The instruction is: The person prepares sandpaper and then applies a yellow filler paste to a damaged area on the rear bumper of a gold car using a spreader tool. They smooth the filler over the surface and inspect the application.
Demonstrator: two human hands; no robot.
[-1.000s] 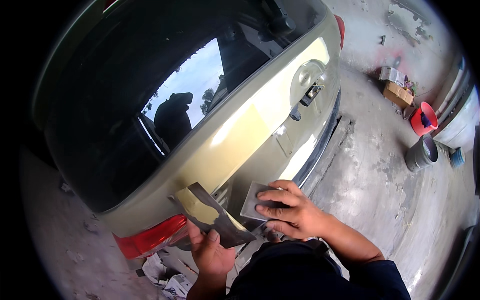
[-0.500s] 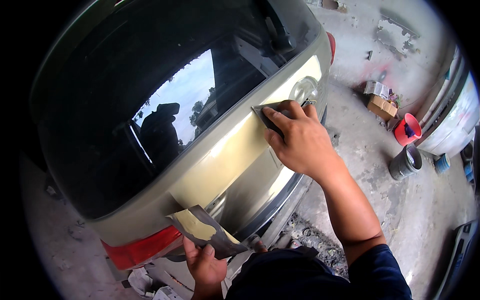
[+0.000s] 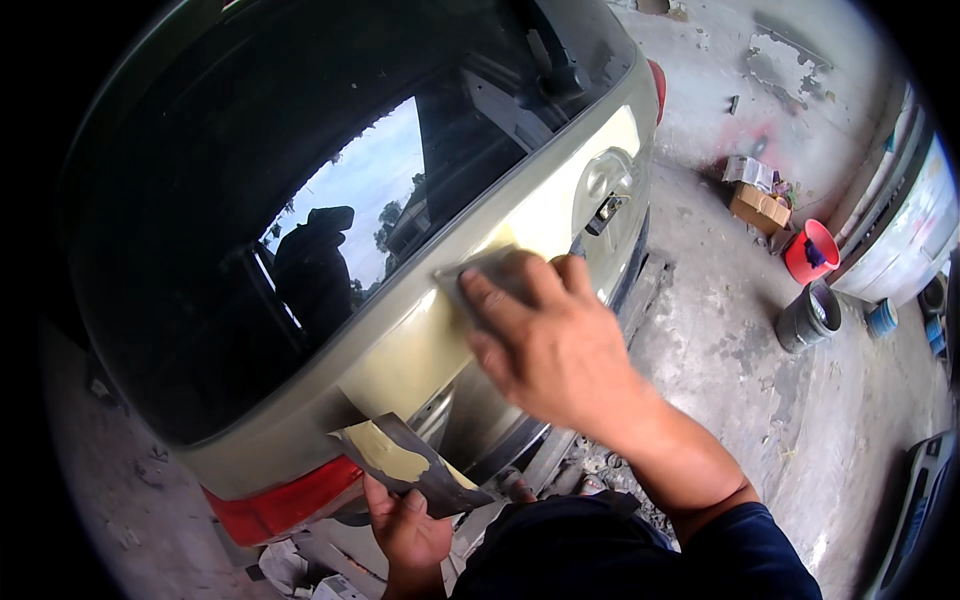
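Note:
My right hand presses a thin grey putty spreader against the tailgate of a beige car, just below the rear window. Hand and spreader are slightly blurred. Pale yellow putty coats the panel in a long band on both sides of the spreader. Lower down, by the red tail light, my left hand grips the edge of a dark flat putty board, thumb on top. A thick patch of yellow putty lies on that board, which is tilted in front of the bumper corner.
The dark rear window reflects sky and a figure. On the concrete floor at right stand a red bucket, a grey bucket, a cardboard box and blue cans. A loose bumper lies at the right edge.
My right hand has slid the spreader left and down along the panel, uncovering the round emblem recess and a fitting in it. My left hand and the board stay nearly still.

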